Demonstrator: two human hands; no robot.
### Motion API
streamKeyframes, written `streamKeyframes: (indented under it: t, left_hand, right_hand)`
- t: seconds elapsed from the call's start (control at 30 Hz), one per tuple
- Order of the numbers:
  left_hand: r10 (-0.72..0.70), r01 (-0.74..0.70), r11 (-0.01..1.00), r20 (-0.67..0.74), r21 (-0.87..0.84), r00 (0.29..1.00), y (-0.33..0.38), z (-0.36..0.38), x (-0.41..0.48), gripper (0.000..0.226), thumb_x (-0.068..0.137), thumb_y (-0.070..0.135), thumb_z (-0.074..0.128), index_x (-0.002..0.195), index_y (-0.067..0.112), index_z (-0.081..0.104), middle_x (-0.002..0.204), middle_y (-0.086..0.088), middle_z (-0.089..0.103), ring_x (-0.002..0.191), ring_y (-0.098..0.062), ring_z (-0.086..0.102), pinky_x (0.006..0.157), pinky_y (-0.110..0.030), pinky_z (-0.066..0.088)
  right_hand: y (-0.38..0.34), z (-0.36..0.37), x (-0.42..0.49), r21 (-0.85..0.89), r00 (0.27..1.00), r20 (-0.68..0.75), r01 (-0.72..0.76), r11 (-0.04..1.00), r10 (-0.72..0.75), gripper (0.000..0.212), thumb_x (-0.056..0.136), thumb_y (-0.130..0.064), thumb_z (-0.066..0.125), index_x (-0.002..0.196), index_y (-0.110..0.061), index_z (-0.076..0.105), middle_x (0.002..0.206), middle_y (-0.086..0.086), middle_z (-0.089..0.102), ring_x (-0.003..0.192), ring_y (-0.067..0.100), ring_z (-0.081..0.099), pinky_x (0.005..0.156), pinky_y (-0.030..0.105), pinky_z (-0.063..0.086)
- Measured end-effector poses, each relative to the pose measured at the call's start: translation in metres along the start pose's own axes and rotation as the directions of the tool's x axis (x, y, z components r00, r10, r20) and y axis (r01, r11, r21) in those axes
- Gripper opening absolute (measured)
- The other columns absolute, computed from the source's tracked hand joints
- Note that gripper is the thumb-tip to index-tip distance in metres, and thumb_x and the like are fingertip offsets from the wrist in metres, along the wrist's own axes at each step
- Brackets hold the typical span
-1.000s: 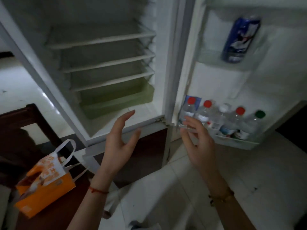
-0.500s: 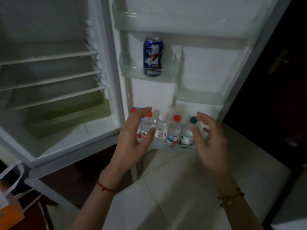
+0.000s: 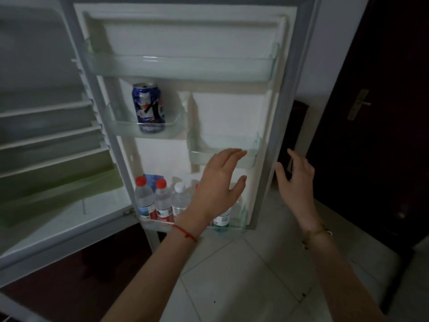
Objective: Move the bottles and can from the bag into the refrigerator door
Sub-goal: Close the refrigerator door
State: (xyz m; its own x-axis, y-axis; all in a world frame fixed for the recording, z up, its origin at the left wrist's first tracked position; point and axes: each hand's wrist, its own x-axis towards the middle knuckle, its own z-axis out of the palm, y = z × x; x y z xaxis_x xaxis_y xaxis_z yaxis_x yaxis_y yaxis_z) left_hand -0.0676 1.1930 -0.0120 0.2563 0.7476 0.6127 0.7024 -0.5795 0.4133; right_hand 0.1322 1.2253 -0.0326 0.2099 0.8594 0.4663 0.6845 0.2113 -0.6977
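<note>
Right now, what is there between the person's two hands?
In the head view, the grey outer edge of the open refrigerator door runs between the left hand and the right hand; both hands are empty.

bottles [image 3: 144, 201]: 5 | can [image 3: 148, 105]: 1 | door shelves [image 3: 181, 66]: 4 | grips [image 3: 216, 184] [image 3: 297, 182]: 2

A pale green drawer [image 3: 58, 182] sits low inside an open white compartment. Directly above the drawer, three white shelves [image 3: 46, 138] are stacked one over another. Below the drawer is a dark brown panel [image 3: 58, 296]. Down and to the right of the drawer spreads a floor of light tiles [image 3: 232, 287]. Far right of the drawer stands a dark door [image 3: 394, 159] with a metal handle [image 3: 358, 104]. A strip of pale wall [image 3: 334, 43] shows higher up, between the drawer and that door.
</note>
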Motion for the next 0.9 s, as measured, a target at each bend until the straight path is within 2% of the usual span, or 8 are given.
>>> streamKeyframes:
  t: [0.17, 0.3, 0.47, 0.57, 0.7, 0.77, 0.83, 0.9]
  left_hand:
    - [-0.026, 0.02, 0.996, 0.064, 0.089, 0.998, 0.006, 0.032, 0.023, 0.052, 0.091, 0.027, 0.052, 0.141, 0.016, 0.045, 0.142, -0.002, 0.047, 0.136, -0.019, 0.039, 0.118, -0.049, 0.023]
    - [-0.074, 0.057, 0.982, 0.088, 0.179, 0.993, 0.008, 0.046, 0.029, 0.054, 0.091, 0.032, 0.047, 0.143, 0.018, 0.041, 0.141, 0.002, 0.047, 0.136, -0.016, 0.038, 0.122, -0.048, 0.009]
    - [-0.096, 0.08, 0.968, 0.055, 0.236, 0.994, 0.013, 0.051, 0.029, 0.059, 0.088, 0.04, 0.035, 0.142, 0.017, 0.044, 0.137, 0.001, 0.052, 0.132, -0.018, 0.043, 0.122, -0.047, 0.007]
    - [-0.095, 0.084, 0.968, 0.035, 0.238, 0.995, 0.014, 0.053, 0.029, 0.054, 0.09, 0.035, 0.042, 0.141, 0.018, 0.045, 0.135, 0.001, 0.053, 0.13, -0.017, 0.044, 0.122, -0.048, 0.009]
    - [-0.087, 0.079, 0.967, 0.025, 0.242, 0.996, 0.014, 0.053, 0.026, 0.052, 0.09, 0.03, 0.048, 0.14, 0.018, 0.047, 0.133, 0.002, 0.054, 0.128, -0.017, 0.045, 0.122, -0.047, 0.01]
    - [-0.087, 0.079, 0.967, 0.025, 0.242, 0.996, 0.015, 0.051, 0.024, 0.052, 0.089, 0.031, 0.047, 0.14, 0.018, 0.047, 0.132, 0.002, 0.055, 0.127, -0.017, 0.046, 0.122, -0.046, 0.01]
    - [-0.091, 0.082, 0.967, 0.025, 0.239, 0.996, 0.016, 0.049, 0.022, 0.052, 0.089, 0.031, 0.047, 0.14, 0.019, 0.047, 0.132, 0.002, 0.055, 0.127, -0.017, 0.046, 0.122, -0.045, 0.008]
    - [-0.097, 0.089, 0.97, 0.027, 0.224, 0.995, 0.017, 0.045, 0.019, 0.051, 0.089, 0.029, 0.05, 0.139, 0.021, 0.048, 0.132, 0.003, 0.055, 0.128, -0.016, 0.045, 0.122, -0.043, 0.007]
  right_hand:
    - [0.028, 0.007, 0.044, 0.033, 0.994, 0.093, -0.068, 0.997, 0.065, 0.056, 0.101, -0.037, 0.04, 0.151, -0.015, 0.026, 0.156, 0.006, 0.03, 0.145, 0.025, 0.021, 0.12, 0.04, 0.018]
    - [0.034, 0.015, 0.071, 0.114, 0.982, 0.158, -0.126, 0.985, 0.107, 0.057, 0.103, -0.037, 0.033, 0.153, -0.014, 0.019, 0.159, 0.005, 0.023, 0.147, 0.024, 0.018, 0.121, 0.039, 0.015]
    - [0.03, 0.024, 0.09, 0.195, 0.972, 0.202, -0.161, 0.967, 0.121, 0.058, 0.103, -0.038, 0.027, 0.154, -0.015, 0.011, 0.16, 0.006, 0.021, 0.147, 0.025, 0.015, 0.12, 0.038, 0.014]
    - [0.027, 0.03, 0.095, 0.283, 0.964, 0.215, -0.213, 0.935, 0.155, 0.058, 0.103, -0.04, 0.026, 0.154, -0.018, 0.013, 0.159, 0.005, 0.024, 0.146, 0.025, 0.021, 0.12, 0.041, 0.018]
    - [0.025, 0.031, 0.094, 0.385, 0.954, 0.223, -0.277, 0.88, 0.202, 0.056, 0.1, -0.043, 0.028, 0.151, -0.022, 0.023, 0.15, 0.005, 0.04, 0.135, 0.025, 0.041, 0.115, 0.043, 0.031]
    - [0.024, 0.028, 0.091, 0.417, 0.956, 0.221, -0.271, 0.868, 0.192, 0.052, 0.1, -0.041, 0.03, 0.149, -0.023, 0.028, 0.144, 0.002, 0.046, 0.129, 0.022, 0.045, 0.111, 0.041, 0.035]
    - [0.026, 0.025, 0.088, 0.414, 0.957, 0.22, -0.267, 0.87, 0.189, 0.05, 0.101, -0.039, 0.03, 0.148, -0.021, 0.031, 0.14, -0.001, 0.048, 0.123, 0.016, 0.045, 0.106, 0.032, 0.037]
    - [0.026, 0.019, 0.082, 0.411, 0.964, 0.204, -0.242, 0.879, 0.17, 0.044, 0.102, -0.035, 0.031, 0.143, -0.017, 0.038, 0.123, -0.005, 0.052, 0.108, 0.01, 0.049, 0.087, 0.017, 0.038]
